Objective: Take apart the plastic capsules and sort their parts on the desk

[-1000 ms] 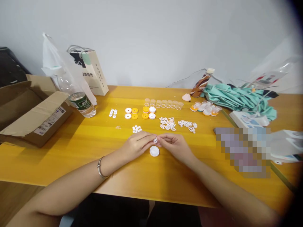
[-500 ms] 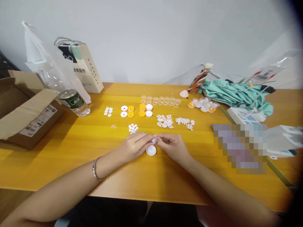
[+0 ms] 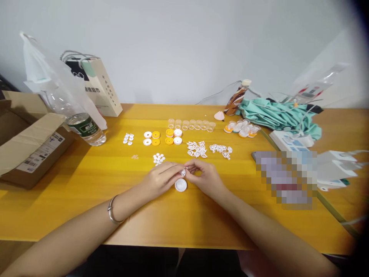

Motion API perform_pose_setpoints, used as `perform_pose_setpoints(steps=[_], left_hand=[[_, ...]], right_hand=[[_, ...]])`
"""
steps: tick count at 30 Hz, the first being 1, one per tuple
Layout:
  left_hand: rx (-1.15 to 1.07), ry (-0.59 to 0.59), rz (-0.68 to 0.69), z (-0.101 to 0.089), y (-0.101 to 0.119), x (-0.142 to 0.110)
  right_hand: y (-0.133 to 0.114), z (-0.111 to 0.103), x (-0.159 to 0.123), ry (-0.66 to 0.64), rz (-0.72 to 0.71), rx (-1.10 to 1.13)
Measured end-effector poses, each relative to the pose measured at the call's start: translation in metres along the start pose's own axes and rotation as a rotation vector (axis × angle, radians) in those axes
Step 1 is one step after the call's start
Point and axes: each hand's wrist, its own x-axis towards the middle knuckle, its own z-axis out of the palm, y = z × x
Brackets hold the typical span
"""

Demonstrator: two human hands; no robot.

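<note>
My left hand (image 3: 161, 177) and my right hand (image 3: 203, 177) meet at the middle of the yellow table (image 3: 86, 181). Both pinch one small white plastic piece (image 3: 183, 172) between their fingertips. A round white cap (image 3: 180, 185) lies on the table right under that piece. Behind my hands lie a cluster of small white buttons (image 3: 158, 158), two heaps of white lacy cut-outs (image 3: 196, 149), white and yellow discs (image 3: 152, 138), and a row of clear little cups (image 3: 191, 124).
An open cardboard box (image 3: 25, 146) and a water bottle (image 3: 82, 127) stand at the left, a paper bag (image 3: 96, 86) behind them. A brown drink bottle (image 3: 235, 99), green cloth (image 3: 276, 115) and white boxes (image 3: 336, 169) crowd the right side.
The view has shifted right and slightly down, so everything slides left in the picture. My hands stay together on the small white piece above the cap.
</note>
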Motion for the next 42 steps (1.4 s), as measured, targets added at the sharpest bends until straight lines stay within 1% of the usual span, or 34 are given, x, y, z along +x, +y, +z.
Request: perform_pose_setpoints(steps=[2,6,8,10,12,14,15,17,19,21,23,25,28,30,32,34,36,39,42], left_hand=[[-0.011,0.010,-0.017,0.000,-0.001,0.000],[-0.038,0.075,-0.027,0.000,-0.001,0.001],[-0.067,0.110,-0.062,0.000,0.000,0.001],[-0.107,0.134,-0.118,0.001,0.001,0.002],[-0.144,0.148,-0.175,0.001,0.001,0.002],[-0.163,0.147,-0.197,0.001,0.001,0.002],[-0.162,0.142,-0.183,0.000,0.001,0.002],[-0.151,0.130,-0.108,-0.001,0.001,0.002],[-0.135,0.129,-0.041,-0.002,0.001,0.002],[-0.122,0.137,-0.031,-0.003,0.001,0.002],[-0.112,0.143,-0.038,-0.004,0.001,0.002],[-0.098,0.156,-0.034,-0.006,0.002,0.003],[-0.085,0.168,-0.030,-0.008,0.001,0.002],[-0.096,0.130,-0.035,-0.008,0.000,0.001],[-0.115,0.070,-0.036,-0.007,-0.001,0.001],[-0.125,0.025,-0.034,-0.005,-0.001,0.001],[-0.128,0.005,-0.032,-0.003,-0.001,0.001],[-0.138,0.004,-0.042,-0.003,-0.001,0.001],[-0.154,0.004,-0.054,-0.002,-0.002,-0.001]], right_hand=[[0.001,0.001,0.001,-0.010,0.019,0.023],[0.002,0.001,0.005,-0.080,0.143,0.204],[0.002,0.001,0.006,-0.122,0.182,0.288],[0.003,0.001,0.007,-0.150,0.179,0.317],[0.003,-0.001,0.006,-0.135,0.110,0.252],[0.003,-0.004,0.005,-0.099,-0.035,0.085],[0.002,-0.006,0.004,-0.085,-0.122,-0.008],[0.001,-0.010,0.002,-0.082,-0.268,-0.146],[0.000,-0.012,0.001,-0.098,-0.324,-0.173],[0.001,-0.010,0.002,-0.111,-0.280,-0.128],[0.004,-0.007,0.004,-0.109,-0.195,-0.048],[0.010,-0.007,0.007,-0.057,-0.120,0.016],[0.021,-0.017,0.017,0.129,-0.063,-0.003],[0.029,-0.028,0.024,0.272,-0.063,-0.122],[0.037,-0.038,0.032,0.357,-0.110,-0.280],[0.043,-0.043,0.038,0.367,-0.194,-0.427],[0.049,-0.042,0.042,0.338,-0.254,-0.534],[0.055,-0.038,0.045,0.303,-0.251,-0.633],[0.059,-0.035,0.046,0.297,-0.228,-0.679]])
